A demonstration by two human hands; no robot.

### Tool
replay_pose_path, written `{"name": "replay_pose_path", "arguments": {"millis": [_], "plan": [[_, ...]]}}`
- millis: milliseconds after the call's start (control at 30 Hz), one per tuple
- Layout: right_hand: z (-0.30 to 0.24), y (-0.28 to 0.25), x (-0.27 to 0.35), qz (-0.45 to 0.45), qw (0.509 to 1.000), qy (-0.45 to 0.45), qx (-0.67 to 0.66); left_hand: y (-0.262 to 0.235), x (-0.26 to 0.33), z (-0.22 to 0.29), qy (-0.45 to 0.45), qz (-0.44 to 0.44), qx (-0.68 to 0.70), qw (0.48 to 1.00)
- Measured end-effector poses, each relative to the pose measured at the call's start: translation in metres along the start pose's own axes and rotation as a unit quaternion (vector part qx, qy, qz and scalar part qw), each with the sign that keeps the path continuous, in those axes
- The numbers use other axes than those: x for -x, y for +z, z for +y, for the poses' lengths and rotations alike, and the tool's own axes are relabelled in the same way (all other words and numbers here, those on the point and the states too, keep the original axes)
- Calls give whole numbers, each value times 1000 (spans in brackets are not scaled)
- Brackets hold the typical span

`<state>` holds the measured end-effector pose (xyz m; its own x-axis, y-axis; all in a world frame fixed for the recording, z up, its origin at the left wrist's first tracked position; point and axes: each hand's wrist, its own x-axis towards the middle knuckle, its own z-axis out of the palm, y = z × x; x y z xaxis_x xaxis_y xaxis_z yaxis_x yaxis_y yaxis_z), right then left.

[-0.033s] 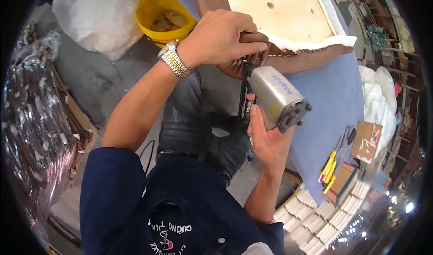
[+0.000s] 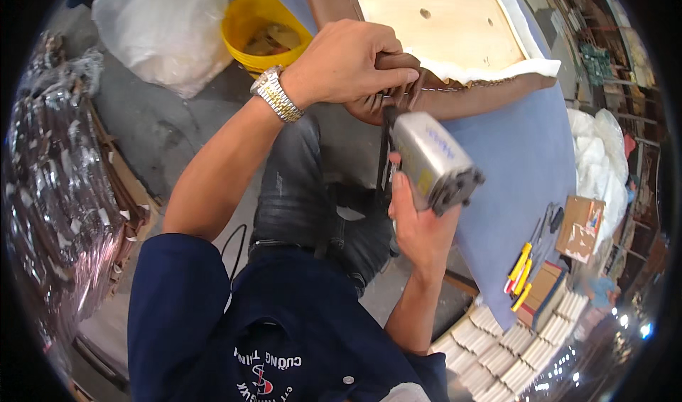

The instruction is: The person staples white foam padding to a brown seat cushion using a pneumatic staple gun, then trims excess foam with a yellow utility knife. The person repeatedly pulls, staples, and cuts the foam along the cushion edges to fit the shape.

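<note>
My left hand (image 2: 349, 60) is closed on a gathered fold of brown leather cover (image 2: 483, 104) at the near left corner of a padded seat panel. Its thumb presses across the pleats. The panel shows pale wood (image 2: 440, 29) with two holes and white padding (image 2: 534, 67) round its rim. A line of staples runs along the leather beside the padding. My right hand (image 2: 423, 224) grips a silver and black staple gun (image 2: 430, 146) by its handle. The gun's nose points at the pleated leather, close below my left fingers; whether it touches is hidden.
The panel rests on a blue-grey covered table (image 2: 518, 160). Yellow-handled tools (image 2: 522, 270) and a cardboard box (image 2: 580, 228) lie at its right. A yellow bucket (image 2: 241, 29) and a white plastic bag (image 2: 167, 25) stand at the upper left. Plastic-wrapped brown pieces (image 2: 53, 203) are stacked far left.
The staple gun has shifted slightly down and left, its body tilting a little. My left hand keeps its hold on the leather. The whole view has shifted slightly.
</note>
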<state>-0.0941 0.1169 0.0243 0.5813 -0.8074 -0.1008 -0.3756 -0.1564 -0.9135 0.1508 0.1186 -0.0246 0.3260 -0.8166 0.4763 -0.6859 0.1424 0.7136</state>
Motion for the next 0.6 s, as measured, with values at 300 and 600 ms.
{"name": "replay_pose_path", "arguments": {"millis": [300, 600], "plan": [[71, -27, 79, -22, 986, 80, -143, -7, -28, 25, 9, -104, -266, 958], [70, -14, 45, -8, 991, -73, -113, 8, -5, 2, 20, -23, -92, 995]]}}
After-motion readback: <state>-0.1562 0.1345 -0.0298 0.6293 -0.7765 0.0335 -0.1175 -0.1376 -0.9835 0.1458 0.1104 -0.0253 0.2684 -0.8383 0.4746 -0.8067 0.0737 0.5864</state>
